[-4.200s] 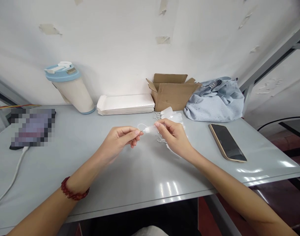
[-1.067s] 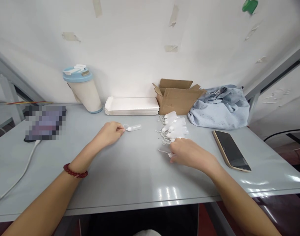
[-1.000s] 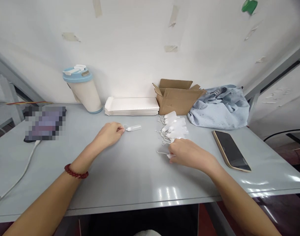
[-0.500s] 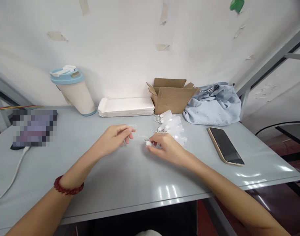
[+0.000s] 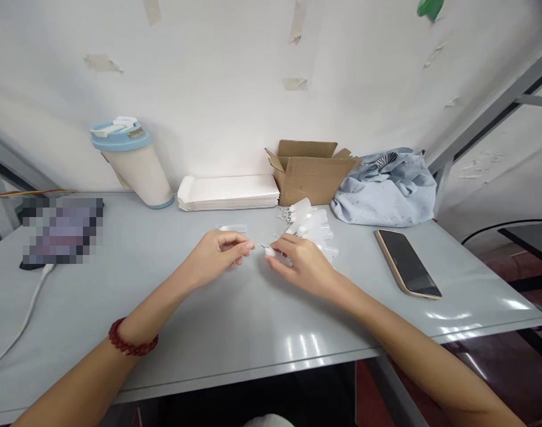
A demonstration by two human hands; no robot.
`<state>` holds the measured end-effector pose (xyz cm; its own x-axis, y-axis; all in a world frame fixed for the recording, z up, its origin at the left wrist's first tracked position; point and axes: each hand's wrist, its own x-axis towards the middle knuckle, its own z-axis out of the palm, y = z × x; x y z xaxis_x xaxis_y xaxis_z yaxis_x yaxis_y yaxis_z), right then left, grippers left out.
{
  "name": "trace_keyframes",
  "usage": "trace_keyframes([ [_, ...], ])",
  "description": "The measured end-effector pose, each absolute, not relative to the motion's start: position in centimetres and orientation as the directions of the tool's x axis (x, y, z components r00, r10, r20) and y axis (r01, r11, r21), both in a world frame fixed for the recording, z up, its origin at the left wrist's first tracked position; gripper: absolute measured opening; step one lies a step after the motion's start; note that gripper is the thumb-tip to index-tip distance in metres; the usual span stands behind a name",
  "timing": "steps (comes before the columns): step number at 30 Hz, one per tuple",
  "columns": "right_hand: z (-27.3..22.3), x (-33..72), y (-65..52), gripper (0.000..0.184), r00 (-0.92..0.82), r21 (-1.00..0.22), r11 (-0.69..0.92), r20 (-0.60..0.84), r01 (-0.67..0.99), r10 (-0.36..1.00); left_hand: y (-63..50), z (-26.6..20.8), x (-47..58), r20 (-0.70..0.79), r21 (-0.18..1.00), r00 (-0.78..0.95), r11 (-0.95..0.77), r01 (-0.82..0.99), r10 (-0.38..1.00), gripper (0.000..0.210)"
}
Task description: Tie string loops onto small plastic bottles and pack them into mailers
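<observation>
My right hand (image 5: 300, 261) grips a small needle-tip bottle (image 5: 270, 252) by thumb and fingers. Its white top and thin dark metal needle point left, and most of its body is hidden by the hand. Just left of the needle, my left hand (image 5: 222, 256) has thumb and forefinger pressed together; whatever is in that pinch is too small to make out. Behind the left hand a translucent bottle (image 5: 233, 228) lies on the grey table (image 5: 235, 332). Several more translucent bottles (image 5: 313, 224) with white tops lie heaped beyond my right hand.
Along the wall stand a blue-lidded tumbler (image 5: 137, 169), a stack of white envelopes (image 5: 229, 193), an open cardboard box (image 5: 313, 181) and a light blue cloth bag (image 5: 389, 193). A phone (image 5: 408, 263) lies to the right. On the left is a blurred device (image 5: 64, 232) with a white cable (image 5: 28, 320).
My left hand has moved right, its fingertips closing together near the needle. The bottle lying behind it shows more fully. My right hand has tilted its bottle slightly, needle still leftward.
</observation>
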<state>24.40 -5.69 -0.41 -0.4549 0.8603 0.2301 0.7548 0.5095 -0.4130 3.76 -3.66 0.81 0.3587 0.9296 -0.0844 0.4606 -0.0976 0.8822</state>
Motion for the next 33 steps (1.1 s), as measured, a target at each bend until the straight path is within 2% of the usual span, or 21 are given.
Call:
trace_keyframes([
  [9,-0.31,24.8,-5.26,0.018,-0.367,-0.474,0.474,0.305,0.742,0.879,-3.48,0.22,3.66,-0.038,0.841,0.35,-0.159,0.517,0.936,0.025],
  [13,-0.31,24.84,-5.21,0.02,-0.373,-0.478,0.474,0.296,0.739,0.879,-3.57,0.32,3.82,-0.032,0.833,0.38,-0.186,0.521,0.924,0.024],
  [18,0.02,24.63,-5.51,0.022,-0.409,-0.504,0.481,0.254,0.718,0.876,-3.7,0.69,3.86,-0.091,0.879,0.367,-0.098,0.466,0.926,0.027],
  [24,0.37,24.44,-5.9,0.025,-0.441,-0.56,0.501,0.251,0.66,0.862,-3.56,0.24,3.57,-0.134,0.954,0.37,0.019,0.299,0.919,0.027],
  [33,0.3,24.41,-5.91,0.024,-0.453,-0.587,0.516,0.267,0.624,0.851,-3.72,0.22,3.76,-0.181,0.968,0.399,0.092,0.233,0.899,0.024],
])
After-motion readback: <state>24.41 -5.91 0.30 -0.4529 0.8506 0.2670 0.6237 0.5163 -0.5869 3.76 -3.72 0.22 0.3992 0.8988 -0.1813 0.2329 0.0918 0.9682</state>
